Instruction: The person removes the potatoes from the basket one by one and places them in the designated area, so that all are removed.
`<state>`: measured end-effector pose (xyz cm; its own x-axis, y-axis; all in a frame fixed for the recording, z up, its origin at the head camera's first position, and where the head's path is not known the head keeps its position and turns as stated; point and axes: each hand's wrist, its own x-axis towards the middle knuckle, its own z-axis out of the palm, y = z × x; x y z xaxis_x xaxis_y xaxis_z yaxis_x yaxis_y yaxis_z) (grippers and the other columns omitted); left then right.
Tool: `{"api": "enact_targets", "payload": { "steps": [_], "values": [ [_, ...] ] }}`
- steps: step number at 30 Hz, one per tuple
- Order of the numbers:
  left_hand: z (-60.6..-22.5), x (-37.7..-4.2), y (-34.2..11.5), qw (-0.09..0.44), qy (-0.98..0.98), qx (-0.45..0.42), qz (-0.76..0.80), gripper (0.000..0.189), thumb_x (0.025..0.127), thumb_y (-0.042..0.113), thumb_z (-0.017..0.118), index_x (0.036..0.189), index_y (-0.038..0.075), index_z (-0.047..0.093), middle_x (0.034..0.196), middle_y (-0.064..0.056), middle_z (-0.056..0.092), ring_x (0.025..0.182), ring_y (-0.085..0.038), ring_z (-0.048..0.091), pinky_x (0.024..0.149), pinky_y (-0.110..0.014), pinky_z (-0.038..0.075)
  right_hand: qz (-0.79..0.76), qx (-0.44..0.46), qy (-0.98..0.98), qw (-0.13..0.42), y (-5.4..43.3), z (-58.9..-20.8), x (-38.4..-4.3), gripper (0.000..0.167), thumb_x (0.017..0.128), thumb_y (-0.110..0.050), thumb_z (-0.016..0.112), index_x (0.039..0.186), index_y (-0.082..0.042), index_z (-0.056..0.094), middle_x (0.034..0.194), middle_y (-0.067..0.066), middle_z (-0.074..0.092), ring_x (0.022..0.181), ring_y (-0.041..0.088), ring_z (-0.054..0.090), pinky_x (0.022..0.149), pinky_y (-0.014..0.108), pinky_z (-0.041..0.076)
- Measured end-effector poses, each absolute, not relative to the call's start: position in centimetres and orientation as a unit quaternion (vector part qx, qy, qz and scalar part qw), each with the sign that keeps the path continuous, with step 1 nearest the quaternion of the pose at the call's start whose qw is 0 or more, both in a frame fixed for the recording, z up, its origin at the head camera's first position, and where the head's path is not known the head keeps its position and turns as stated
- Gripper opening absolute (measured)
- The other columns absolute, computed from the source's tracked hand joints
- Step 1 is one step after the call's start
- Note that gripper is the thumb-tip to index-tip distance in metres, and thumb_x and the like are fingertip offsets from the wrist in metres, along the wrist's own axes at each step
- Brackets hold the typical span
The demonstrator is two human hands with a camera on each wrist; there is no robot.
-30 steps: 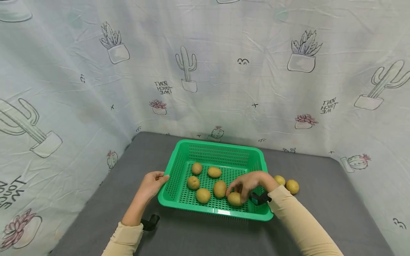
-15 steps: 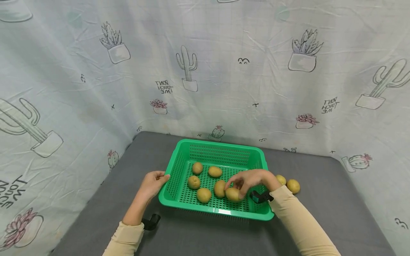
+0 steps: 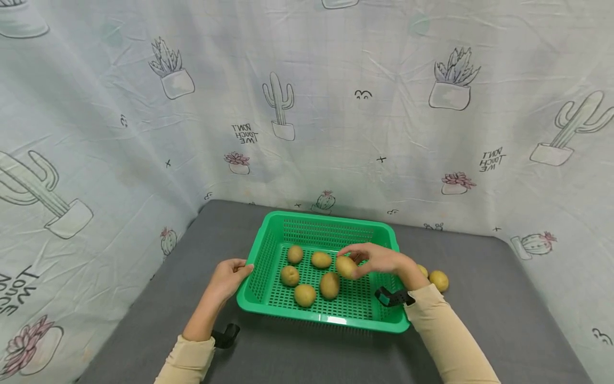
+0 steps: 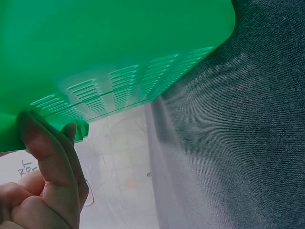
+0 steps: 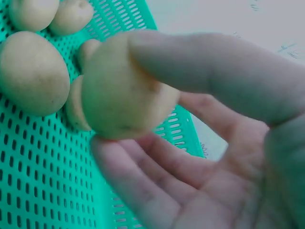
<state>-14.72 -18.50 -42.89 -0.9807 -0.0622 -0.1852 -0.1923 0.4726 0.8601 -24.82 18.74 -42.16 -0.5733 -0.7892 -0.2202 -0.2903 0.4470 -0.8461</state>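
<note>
A green perforated plastic basket [image 3: 307, 312] stands on the grey cloth-covered table. My left hand [image 3: 230, 277] grips its left rim, thumb on top and fingers beneath the lip, as the left wrist view shows from below. Over the right half of the basket, my right hand [image 3: 376, 260] holds a yellow potato [image 3: 346, 267] between thumb and fingers. In the right wrist view that potato [image 5: 119, 90] is pinched near the fingertips. Several other potatoes lie on the basket floor, among them an upright oval potato [image 3: 329, 285] just below the held one and a round potato [image 3: 305, 295] near the front.
Outside the basket, on the right, a potato [image 3: 438, 280] lies on the table beside another, partly hidden by the right wrist. A curtain [image 3: 336, 122] with cactus drawings hangs behind the table and along both sides.
My right hand has taken hold of the potato at the basket's front right and raised it, moving it away from me. The left hand has stayed on the rim.
</note>
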Motion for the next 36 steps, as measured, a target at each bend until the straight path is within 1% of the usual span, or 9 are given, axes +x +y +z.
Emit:
{"api": "enact_targets", "payload": {
  "steps": [2,5,10,14,16,21,24,28,36],
  "values": [
    [-43.1,-14.8,-18.5,0.065,0.857,-0.073,0.506,0.048,0.098,0.018,0.052,0.134,-0.013,0.044,0.131,-0.031,0.049,0.121,-0.043,0.048,0.095,-0.053,0.044,-0.413,-0.33,0.796,0.294,19.0,-42.0,-24.6,0.057,0.087,-0.018,0.069,0.138,-0.006,0.047,0.117,0.01,0.061,0.106,0.026,0.057,0.082,0.038,0.049],
    [-43.4,-14.7,-18.5,0.066,0.858,-0.071,0.504,0.047,0.098,0.018,0.052,0.134,-0.012,0.045,0.132,-0.031,0.05,0.122,-0.044,0.047,0.095,-0.054,0.044,-0.438,-0.312,0.799,0.268,19.4,-41.9,-24.3,0.058,0.087,-0.018,0.069,0.139,-0.006,0.046,0.121,0.012,0.061,0.11,0.027,0.057,0.084,0.038,0.05],
    [-43.8,-14.4,-18.4,0.068,0.857,-0.068,0.506,0.047,0.098,0.018,0.053,0.133,-0.012,0.046,0.129,-0.031,0.051,0.12,-0.044,0.049,0.094,-0.054,0.044,-0.471,-0.289,0.811,0.192,20.2,-41.6,-23.7,0.059,0.087,-0.018,0.07,0.139,-0.007,0.046,0.121,0.015,0.059,0.109,0.029,0.057,0.084,0.039,0.049],
    [-44.0,-14.2,-18.3,0.07,0.855,-0.069,0.508,0.047,0.097,0.018,0.053,0.133,-0.013,0.045,0.129,-0.032,0.051,0.12,-0.045,0.049,0.094,-0.054,0.044,-0.5,-0.262,0.813,0.143,21.1,-41.1,-23.1,0.059,0.086,-0.015,0.07,0.14,-0.008,0.046,0.116,0.015,0.059,0.106,0.027,0.057,0.082,0.039,0.049],
    [-44.0,-14.2,-18.3,0.073,0.855,-0.07,0.509,0.047,0.098,0.017,0.053,0.133,-0.013,0.045,0.13,-0.032,0.05,0.12,-0.045,0.048,0.095,-0.054,0.044,-0.514,-0.257,0.809,0.124,21.6,-40.7,-22.9,0.059,0.087,-0.013,0.069,0.14,-0.006,0.044,0.115,0.017,0.058,0.104,0.026,0.057,0.082,0.039,0.049],
    [-43.6,-14.3,-18.4,0.074,0.853,-0.063,0.513,0.048,0.098,0.017,0.052,0.134,-0.014,0.043,0.13,-0.033,0.049,0.12,-0.045,0.048,0.095,-0.053,0.044,-0.552,-0.234,0.796,0.082,23.1,-39.2,-22.9,0.059,0.088,-0.008,0.067,0.141,-0.003,0.042,0.116,0.011,0.057,0.102,0.017,0.057,0.08,0.032,0.051],
    [-43.1,-14.6,-18.6,0.072,0.855,-0.059,0.511,0.048,0.098,0.017,0.051,0.134,-0.014,0.042,0.13,-0.033,0.049,0.12,-0.045,0.048,0.095,-0.053,0.044,-0.574,-0.224,0.785,0.063,24.2,-38.4,-22.9,0.058,0.089,-0.005,0.065,0.142,-0.004,0.042,0.115,0.002,0.058,0.101,0.011,0.058,0.079,0.029,0.052],
    [-42.7,-14.9,-18.9,0.075,0.856,-0.06,0.507,0.048,0.099,0.017,0.05,0.135,-0.013,0.042,0.13,-0.032,0.049,0.12,-0.043,0.049,0.095,-0.053,0.044,-0.589,-0.224,0.775,0.045,25.4,-37.8,-22.8,0.056,0.091,-0.002,0.062,0.143,-0.005,0.041,0.112,-0.004,0.059,0.098,0.009,0.059,0.078,0.026,0.053],
    [-42.7,-14.8,-18.8,0.079,0.858,-0.062,0.503,0.049,0.098,0.018,0.05,0.135,-0.014,0.041,0.133,-0.033,0.047,0.121,-0.045,0.047,0.095,-0.054,0.044,-0.621,-0.212,0.754,0.024,27.5,-37.9,-21.9,0.056,0.091,0.002,0.06,0.143,-0.005,0.041,0.113,-0.007,0.061,0.098,0.008,0.059,0.078,0.022,0.052]
  ]
}}
